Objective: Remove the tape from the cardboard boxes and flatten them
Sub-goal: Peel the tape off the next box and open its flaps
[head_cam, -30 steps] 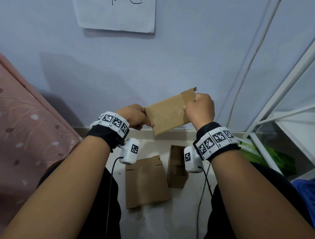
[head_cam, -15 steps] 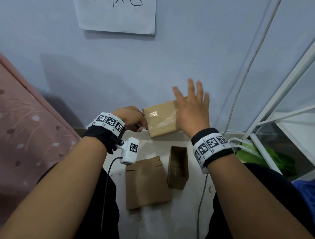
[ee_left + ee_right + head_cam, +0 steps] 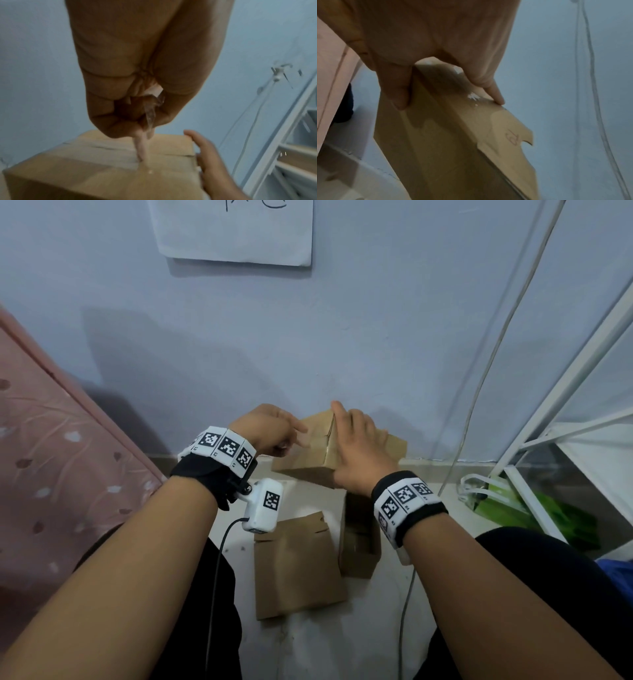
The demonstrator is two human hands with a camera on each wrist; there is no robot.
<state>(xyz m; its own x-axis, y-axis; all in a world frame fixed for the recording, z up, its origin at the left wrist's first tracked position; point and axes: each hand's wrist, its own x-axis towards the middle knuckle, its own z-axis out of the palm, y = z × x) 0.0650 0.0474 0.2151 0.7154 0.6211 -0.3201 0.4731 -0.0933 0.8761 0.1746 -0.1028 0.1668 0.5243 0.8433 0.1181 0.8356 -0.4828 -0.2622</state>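
Note:
A brown cardboard box (image 3: 315, 455) is held in the air in front of the wall. My right hand (image 3: 352, 440) grips it from above, thumb on one face and fingers on the other, as the right wrist view shows on the box (image 3: 453, 148). My left hand (image 3: 145, 129) has its fingers curled round a strip of clear tape (image 3: 150, 113). Its index finger points down onto the taped seam on the box (image 3: 102, 169). On the floor below lie a flattened box (image 3: 298, 566) and an open box (image 3: 359, 542) on its side.
A pink patterned mattress (image 3: 51, 457) stands at the left. To the right are a white metal rack (image 3: 548, 419), a green bag (image 3: 513, 508) and a thin cable (image 3: 479, 392) running down the wall. A sheet of paper (image 3: 236, 231) hangs on the wall above.
The right hand let go, spread open, then took hold of the box again from above. The box turned and came lower. The left index finger now presses on its seam.

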